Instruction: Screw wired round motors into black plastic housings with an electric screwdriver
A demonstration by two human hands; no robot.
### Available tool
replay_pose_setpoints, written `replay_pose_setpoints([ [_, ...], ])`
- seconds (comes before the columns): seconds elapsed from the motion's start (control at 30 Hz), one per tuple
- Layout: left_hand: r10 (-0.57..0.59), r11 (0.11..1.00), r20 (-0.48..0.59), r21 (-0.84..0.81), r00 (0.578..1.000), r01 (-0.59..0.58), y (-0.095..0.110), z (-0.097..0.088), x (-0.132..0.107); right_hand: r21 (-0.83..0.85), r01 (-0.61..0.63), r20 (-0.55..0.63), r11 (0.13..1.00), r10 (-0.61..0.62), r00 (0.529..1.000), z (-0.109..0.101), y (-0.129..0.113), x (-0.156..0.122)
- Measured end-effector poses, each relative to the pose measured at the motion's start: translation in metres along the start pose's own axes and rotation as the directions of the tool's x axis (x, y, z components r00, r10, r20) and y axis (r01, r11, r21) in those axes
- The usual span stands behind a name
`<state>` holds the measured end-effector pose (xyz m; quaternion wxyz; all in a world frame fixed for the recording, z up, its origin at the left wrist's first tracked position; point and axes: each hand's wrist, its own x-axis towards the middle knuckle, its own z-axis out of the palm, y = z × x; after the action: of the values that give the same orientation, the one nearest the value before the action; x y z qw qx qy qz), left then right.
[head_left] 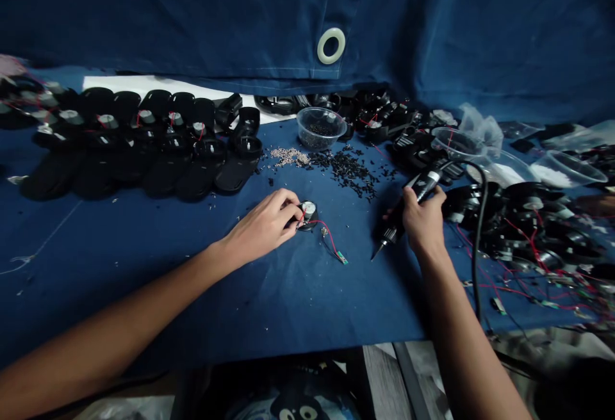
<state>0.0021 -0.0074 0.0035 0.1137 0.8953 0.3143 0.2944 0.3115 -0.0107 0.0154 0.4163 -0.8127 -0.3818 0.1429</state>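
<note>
My left hand point(275, 220) pinches the edge of a small round black part with a silver motor point(309, 209) on top, resting on the blue cloth. From it a red and a black wire run to a little green circuit board point(341, 257) lying on the cloth. My right hand point(425, 215) is wrapped round a black and silver electric screwdriver point(408, 209). Its thin bit points down to the left, apart from the motor part. A black cable loops from the tool's rear end down past my right forearm.
Small copper-coloured screws point(289, 157) and black pieces point(348, 169) lie in heaps before a clear bowl point(321, 129). Rows of black housings point(192, 170) stand at the left. Wired black parts point(533, 228) and clear tubs point(569, 169) crowd the right. A blue curtain point(216, 16) hangs behind.
</note>
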Motion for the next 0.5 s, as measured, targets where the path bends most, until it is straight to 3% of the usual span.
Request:
replay_pose_setpoints([
  [0.1, -0.008, 1.0, 0.0, -0.025, 1.0, 0.008, 0.0, 0.001, 0.0, -0.172, 0.011, -0.009, 0.985, -0.013, 1.0, 0.001, 0.0, 0.0],
  [0.37, -0.078, 0.984, 0.111, -0.152, 0.991, 0.094, -0.001, 0.001, 0.002, -0.301, 0.02, 0.014, 0.953, -0.017, 1.0, 0.004, -0.003, -0.005],
  [0.5, -0.084, 0.982, 0.116, -0.162, 0.99, 0.102, -0.001, 0.001, 0.002, -0.336, 0.038, 0.041, 0.941, -0.026, 0.999, 0.006, -0.004, -0.01],
])
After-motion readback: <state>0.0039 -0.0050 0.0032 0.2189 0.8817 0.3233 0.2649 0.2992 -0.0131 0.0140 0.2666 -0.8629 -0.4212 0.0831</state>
